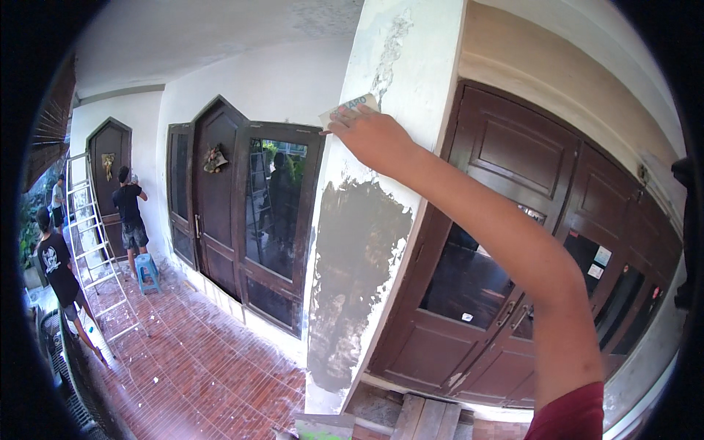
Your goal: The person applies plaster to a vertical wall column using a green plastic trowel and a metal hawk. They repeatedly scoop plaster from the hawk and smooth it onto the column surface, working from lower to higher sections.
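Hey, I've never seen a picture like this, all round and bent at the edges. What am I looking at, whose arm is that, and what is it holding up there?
This is one picture from a wide fisheye camera worn on a person's head, which is why straight edges bend near the rim. The bare arm rising from the lower right, with a dark red sleeve, belongs to the wearer. Its right hand presses a small folded sheet, probably sandpaper, against a white pillar whose paint has peeled away lower down, leaving a big grey patch. The left hand is not in view. Dark brown wooden doors with glass panes stand on either side of the pillar. To the left, on a red tiled floor, there is a metal ladder and a small blue stool. Other people stand there, one reaching up at the far wall.
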`<action>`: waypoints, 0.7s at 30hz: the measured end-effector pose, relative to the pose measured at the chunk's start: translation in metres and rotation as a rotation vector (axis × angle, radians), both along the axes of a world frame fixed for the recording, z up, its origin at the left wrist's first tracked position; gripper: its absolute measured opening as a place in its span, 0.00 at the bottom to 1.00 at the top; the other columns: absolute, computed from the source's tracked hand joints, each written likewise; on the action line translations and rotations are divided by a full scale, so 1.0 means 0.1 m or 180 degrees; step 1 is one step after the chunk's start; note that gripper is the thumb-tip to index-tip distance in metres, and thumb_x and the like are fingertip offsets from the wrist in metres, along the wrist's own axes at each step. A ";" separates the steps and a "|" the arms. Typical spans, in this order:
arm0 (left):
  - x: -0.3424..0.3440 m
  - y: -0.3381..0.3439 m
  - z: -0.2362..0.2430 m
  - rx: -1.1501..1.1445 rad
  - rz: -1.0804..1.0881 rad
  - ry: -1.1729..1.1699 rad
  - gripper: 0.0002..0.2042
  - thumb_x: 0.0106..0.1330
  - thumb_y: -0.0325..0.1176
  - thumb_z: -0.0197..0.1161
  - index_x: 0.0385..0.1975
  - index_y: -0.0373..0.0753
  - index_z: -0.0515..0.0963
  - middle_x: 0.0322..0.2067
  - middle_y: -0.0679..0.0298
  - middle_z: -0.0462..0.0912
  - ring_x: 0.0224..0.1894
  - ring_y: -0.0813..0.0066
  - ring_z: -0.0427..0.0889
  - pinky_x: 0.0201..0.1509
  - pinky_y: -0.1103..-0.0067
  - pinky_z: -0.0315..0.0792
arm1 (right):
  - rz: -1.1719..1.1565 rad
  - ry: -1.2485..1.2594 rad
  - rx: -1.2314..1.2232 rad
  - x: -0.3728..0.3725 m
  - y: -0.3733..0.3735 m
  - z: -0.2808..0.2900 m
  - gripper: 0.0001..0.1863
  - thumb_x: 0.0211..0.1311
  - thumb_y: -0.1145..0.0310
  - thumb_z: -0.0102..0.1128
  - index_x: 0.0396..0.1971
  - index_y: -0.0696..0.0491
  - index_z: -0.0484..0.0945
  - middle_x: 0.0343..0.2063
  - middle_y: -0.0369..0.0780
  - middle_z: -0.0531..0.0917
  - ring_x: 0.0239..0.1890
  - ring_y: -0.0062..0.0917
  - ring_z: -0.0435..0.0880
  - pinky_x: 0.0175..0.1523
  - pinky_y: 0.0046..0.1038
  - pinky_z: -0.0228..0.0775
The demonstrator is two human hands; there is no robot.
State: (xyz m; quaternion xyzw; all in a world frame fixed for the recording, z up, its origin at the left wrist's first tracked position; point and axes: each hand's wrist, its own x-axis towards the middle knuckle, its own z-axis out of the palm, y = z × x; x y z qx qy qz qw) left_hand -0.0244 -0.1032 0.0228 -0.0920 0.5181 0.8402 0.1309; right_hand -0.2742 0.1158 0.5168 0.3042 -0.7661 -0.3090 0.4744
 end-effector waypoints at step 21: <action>-0.01 -0.03 0.01 0.0011 -0.0188 -0.0127 0.16 0.55 0.20 0.67 0.43 0.35 0.73 0.34 0.63 0.77 0.33 0.72 0.78 0.31 0.77 0.73 | -0.0259 0.0063 0.0087 0.12 0.07 -0.71 0.14 0.62 0.73 0.49 0.46 0.56 0.78 0.58 0.44 0.76 0.66 0.32 0.69 0.72 0.37 0.54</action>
